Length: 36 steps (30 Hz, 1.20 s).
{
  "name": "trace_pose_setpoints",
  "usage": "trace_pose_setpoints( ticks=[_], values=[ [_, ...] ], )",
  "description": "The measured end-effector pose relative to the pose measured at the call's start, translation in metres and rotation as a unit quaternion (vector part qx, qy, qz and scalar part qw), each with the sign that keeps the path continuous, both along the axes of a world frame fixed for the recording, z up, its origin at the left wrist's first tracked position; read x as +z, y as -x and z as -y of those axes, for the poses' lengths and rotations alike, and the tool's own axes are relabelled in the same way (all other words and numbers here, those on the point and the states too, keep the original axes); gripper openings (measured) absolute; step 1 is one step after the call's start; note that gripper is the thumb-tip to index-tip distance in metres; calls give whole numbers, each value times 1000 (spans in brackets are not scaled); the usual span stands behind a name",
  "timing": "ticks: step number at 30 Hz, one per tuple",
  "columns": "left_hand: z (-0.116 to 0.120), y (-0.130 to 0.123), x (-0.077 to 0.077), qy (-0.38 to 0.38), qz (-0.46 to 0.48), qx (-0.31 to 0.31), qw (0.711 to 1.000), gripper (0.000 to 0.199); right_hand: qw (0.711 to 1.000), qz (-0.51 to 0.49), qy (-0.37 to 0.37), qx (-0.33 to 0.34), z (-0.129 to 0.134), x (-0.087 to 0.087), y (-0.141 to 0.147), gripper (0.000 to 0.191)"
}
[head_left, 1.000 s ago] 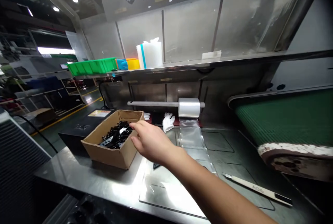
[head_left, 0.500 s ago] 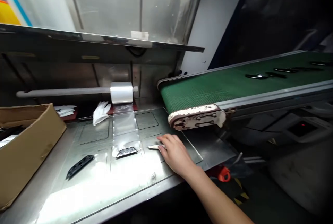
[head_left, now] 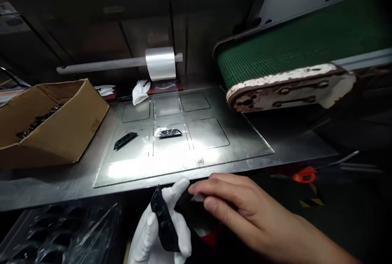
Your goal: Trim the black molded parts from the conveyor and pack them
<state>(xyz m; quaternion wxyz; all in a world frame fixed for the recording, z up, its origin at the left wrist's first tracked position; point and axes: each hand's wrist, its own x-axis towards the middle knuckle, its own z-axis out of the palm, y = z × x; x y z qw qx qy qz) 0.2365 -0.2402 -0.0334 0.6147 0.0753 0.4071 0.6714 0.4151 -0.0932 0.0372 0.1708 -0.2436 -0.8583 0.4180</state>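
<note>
probably light, stiff, slick, scratch-prone: one black part [head_left: 165, 224], tilted, gripped in gloved left hand [head_left: 146, 237], near table [head_left: 76, 180]; best held by long edges. right hand [head_left: 245, 206]: fingers closed on small tool [head_left: 198, 197], mostly hidden.

The left hand [head_left: 162, 231], in a white glove, curls its fingers in a grip; the bare right hand [head_left: 241, 211] pinches beside it.

Factory packing station here: a green ribbed conveyor belt [head_left: 294, 43] juts over a shiny metal bench [head_left: 241, 131], a roll of clear plastic film [head_left: 161, 63] hangs behind, and yellow-and-black tape [head_left: 311, 202] marks the floor.
</note>
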Motion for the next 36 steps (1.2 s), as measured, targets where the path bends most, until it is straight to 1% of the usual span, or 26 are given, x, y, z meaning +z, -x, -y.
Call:
trace_pose_setpoints(
  ticks=[2,4,9,12,16,19,21,23,27,29,32,34,36],
  values=[
    [-1,-5,0,11,-5,-16,1000,69,1000,0,10,7,12,4,4,26],
    [-3,-7,2,19,-12,-32,999,68,1000,-6,4,4,19,6,7,25],
    [-12,-8,5,26,-13,-68,997,63,996,-38,-82,-27,25,5,7,30],
    [-16,-8,3,26,3,-85,996,60,992,-37,-114,-46,30,4,5,30],
    [-21,-7,-5,14,28,-104,994,57,989,-56,-114,-74,38,3,4,29],
    [-22,-3,-11,3,43,-114,993,47,986,-80,-115,-96,39,-1,5,28],
    [-19,1,-14,-4,49,-119,992,36,986,-86,-118,-80,38,-3,5,25],
    [-13,5,-15,-10,51,-123,991,32,988,-81,-117,-59,34,-4,5,22],
    [-2,9,-14,-12,39,-124,991,41,993,-52,-104,-12,31,-2,6,19],
    [0,11,-14,-5,28,-127,992,45,993,-47,-110,-24,32,-1,7,20],
    [0,11,-10,6,14,-137,990,50,987,-67,-126,-70,37,-1,7,22],
    [-1,10,-4,9,7,-142,990,55,986,-75,-127,-79,40,-3,6,24],
    [-1,6,3,4,8,-148,989,57,988,-70,-118,-67,41,-5,5,24]
  ],
)
